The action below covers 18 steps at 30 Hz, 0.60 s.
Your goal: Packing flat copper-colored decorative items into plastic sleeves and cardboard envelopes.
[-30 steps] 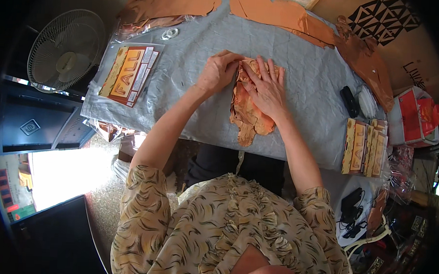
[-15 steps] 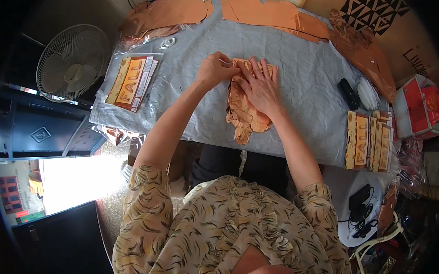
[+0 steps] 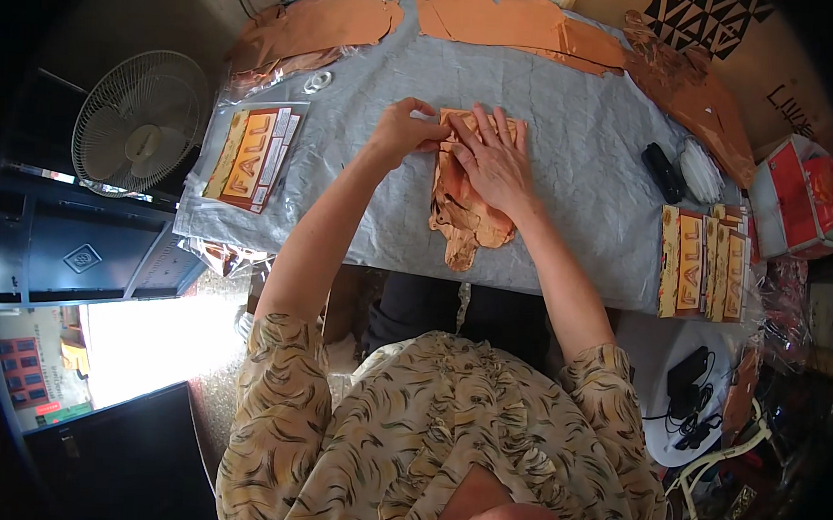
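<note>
A copper-orange foil balloon (image 3: 472, 227), folded flat and crinkled, lies near the middle of the table's front side, its narrow end toward me. My right hand (image 3: 498, 167) rests flat on its upper part with the fingers spread, pressing it down. At the upper left edge of the foil is my left hand (image 3: 407, 131), its thumb and fingertips pinched together on that edge. The exact bit of foil between those fingertips is partly hidden.
Larger flat copper foil pieces (image 3: 329, 26) line the table's far edge. Printed packets lie left (image 3: 244, 157) and right (image 3: 689, 263). A ribbon roll (image 3: 318, 81), a black object (image 3: 661, 172) and a red-and-white box (image 3: 796, 198) stand around; a fan (image 3: 141, 136) is at left.
My left hand has shifted very slightly at the foil's upper left edge. My right hand stays flat on the foil. The whole view has moved a touch.
</note>
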Tool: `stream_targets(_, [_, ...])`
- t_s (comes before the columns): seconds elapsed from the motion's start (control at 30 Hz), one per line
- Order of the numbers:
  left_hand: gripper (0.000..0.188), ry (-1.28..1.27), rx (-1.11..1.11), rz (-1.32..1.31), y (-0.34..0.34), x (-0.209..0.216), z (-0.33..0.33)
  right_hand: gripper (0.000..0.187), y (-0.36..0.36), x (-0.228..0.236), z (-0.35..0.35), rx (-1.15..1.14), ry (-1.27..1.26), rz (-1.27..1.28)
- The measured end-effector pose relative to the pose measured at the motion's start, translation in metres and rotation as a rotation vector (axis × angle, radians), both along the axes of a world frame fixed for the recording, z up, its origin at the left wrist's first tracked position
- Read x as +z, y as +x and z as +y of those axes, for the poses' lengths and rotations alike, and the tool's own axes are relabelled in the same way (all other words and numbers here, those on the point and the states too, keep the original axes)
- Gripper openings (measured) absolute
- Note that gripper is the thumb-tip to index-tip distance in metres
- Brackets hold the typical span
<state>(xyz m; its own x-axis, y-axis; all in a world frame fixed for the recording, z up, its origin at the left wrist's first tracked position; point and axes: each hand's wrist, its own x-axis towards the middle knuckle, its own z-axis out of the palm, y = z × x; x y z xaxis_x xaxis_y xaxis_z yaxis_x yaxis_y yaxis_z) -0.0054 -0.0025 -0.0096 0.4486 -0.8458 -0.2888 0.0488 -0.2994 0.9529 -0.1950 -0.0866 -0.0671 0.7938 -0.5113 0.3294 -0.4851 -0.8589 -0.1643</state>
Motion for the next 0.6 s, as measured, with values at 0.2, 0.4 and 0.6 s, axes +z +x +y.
stream_targets(0.2, [0.033, -0.057, -0.040, 0.043, -0.002, -0.004, 0.005, 0.054, 0.001, 0.004, 0.002, 0.012, 0.007, 0.016])
stream_targets(0.4, [0.043, -0.078, -0.018, -0.019, -0.009, -0.007, 0.005, 0.053, 0.001, 0.002, 0.000, 0.006, -0.020, 0.000])
stream_targets(0.6, [0.062, -0.100, 0.005, 0.010, -0.012, -0.006, 0.008, 0.054, 0.002, -0.001, 0.000, -0.003, -0.025, 0.008])
